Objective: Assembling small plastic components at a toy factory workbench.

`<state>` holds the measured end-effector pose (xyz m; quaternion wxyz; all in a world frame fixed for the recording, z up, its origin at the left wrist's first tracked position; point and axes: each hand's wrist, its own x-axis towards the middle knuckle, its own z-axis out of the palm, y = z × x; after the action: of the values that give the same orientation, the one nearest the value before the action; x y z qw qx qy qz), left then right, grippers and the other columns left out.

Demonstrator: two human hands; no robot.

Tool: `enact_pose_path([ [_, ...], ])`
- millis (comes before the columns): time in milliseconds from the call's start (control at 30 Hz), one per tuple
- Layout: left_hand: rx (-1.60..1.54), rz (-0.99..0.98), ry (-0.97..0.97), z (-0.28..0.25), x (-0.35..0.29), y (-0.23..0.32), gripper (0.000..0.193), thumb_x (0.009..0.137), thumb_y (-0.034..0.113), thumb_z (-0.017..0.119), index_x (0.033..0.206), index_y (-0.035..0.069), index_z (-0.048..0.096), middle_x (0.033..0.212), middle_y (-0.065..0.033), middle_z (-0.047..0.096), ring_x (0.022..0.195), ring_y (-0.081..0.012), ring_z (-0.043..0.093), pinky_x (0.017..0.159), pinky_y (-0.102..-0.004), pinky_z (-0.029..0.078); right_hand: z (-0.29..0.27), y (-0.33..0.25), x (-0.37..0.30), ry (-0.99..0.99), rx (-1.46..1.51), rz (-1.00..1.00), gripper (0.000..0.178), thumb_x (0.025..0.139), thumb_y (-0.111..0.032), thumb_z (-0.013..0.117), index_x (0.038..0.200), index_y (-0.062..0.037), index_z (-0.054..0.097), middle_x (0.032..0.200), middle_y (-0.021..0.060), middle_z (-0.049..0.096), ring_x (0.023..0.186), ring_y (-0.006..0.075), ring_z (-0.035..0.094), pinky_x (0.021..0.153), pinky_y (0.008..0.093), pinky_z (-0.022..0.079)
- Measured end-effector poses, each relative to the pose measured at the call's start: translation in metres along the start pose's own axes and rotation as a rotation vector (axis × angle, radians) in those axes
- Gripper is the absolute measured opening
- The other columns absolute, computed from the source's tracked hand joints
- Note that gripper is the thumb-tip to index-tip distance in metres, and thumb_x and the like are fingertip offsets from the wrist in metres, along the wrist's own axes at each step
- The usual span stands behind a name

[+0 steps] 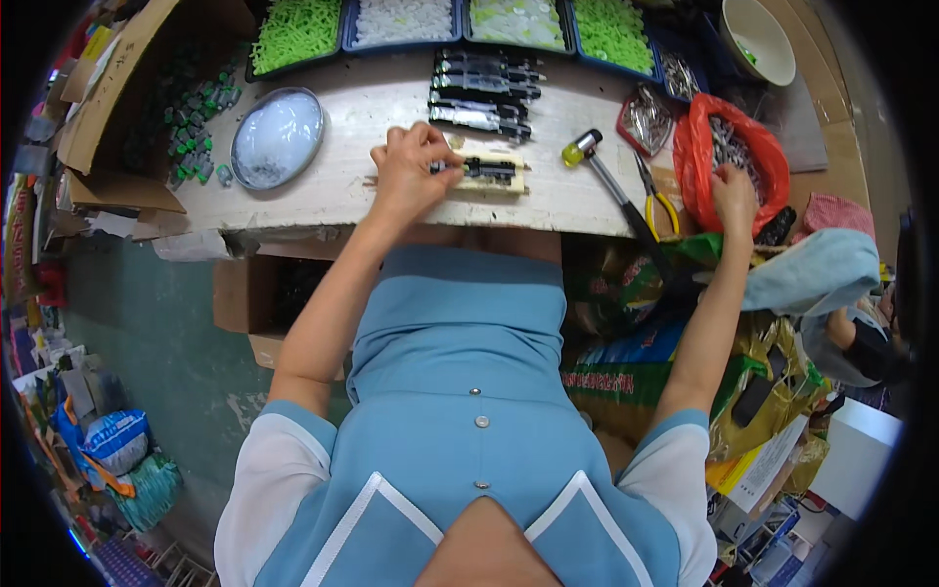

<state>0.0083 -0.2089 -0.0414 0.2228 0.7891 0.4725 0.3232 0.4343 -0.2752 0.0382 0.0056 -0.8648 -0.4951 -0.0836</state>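
Left hand [413, 174] at cream block [504, 156]; right hand [736, 201] at open red bag [695, 147]

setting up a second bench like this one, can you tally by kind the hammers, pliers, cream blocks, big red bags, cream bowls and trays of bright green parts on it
Yellow-faced hammer: 1
Yellow-handled pliers: 1
Cream block: 1
Big red plastic bag: 1
Cream bowl: 1
Trays of bright green parts: 2
Total: 7
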Motion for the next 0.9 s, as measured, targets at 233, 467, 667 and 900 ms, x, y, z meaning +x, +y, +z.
enact_pose_path([
  [233, 0.116, 0.062, -0.033, -0.002, 0.01, -0.002, 0.011, 0.061, 0.024, 0.069, 0.072, 0.019, 0.069, 0.088, 0.0032, 0.055, 0.092, -0.0212, 0.045, 0.078, -0.0379, 0.026, 0.017, 0.001, 0.015, -0.186, -0.03, 0.074, 0.034, 0.079, -0.023, 0.047, 0.11, -0.0138, 0.059, 0.115, 0.0172, 0.056, 0.108, 0.0358, 0.052, 0.088, 0.0518, 0.039],
  [467, 0.188, 0.073, -0.062, -0.008, 0.006, 0.003, 0.013, 0.062, 0.024, 0.069, 0.074, 0.019, 0.07, 0.088, 0.0013, 0.057, 0.093, -0.0231, 0.046, 0.077, -0.0399, 0.027, 0.011, 0.004, 0.012, -0.138, -0.051, 0.103, 0.034, 0.081, -0.021, 0.044, 0.11, -0.0155, 0.06, 0.115, 0.0159, 0.057, 0.107, 0.0343, 0.053, 0.087, 0.0467, 0.042],
  [667, 0.171, 0.081, -0.067, -0.002, 0.004, 0.004, 0.012, 0.066, 0.025, 0.071, 0.077, 0.019, 0.069, 0.09, 0.0033, 0.056, 0.094, -0.0206, 0.046, 0.08, -0.0383, 0.028, 0.037, 0.023, 0.022, -0.016, -0.123, 0.082, 0.034, 0.081, -0.028, 0.054, 0.114, -0.0179, 0.055, 0.116, 0.0163, 0.055, 0.108, 0.0359, 0.052, 0.089, 0.0503, 0.041],
  [900, 0.199, 0.11, -0.041, -0.014, 0.008, 0.003, 0.011, 0.065, 0.022, 0.067, 0.076, 0.02, 0.067, 0.091, -0.0015, 0.056, 0.092, -0.0249, 0.046, 0.074, -0.0418, 0.031, 0.047, 0.02, 0.039, -0.119, -0.029, -0.006, 0.034, 0.082, -0.034, 0.054, 0.109, -0.0127, 0.057, 0.112, 0.018, 0.056, 0.104, 0.0369, 0.054, 0.083, 0.0501, 0.044],
])
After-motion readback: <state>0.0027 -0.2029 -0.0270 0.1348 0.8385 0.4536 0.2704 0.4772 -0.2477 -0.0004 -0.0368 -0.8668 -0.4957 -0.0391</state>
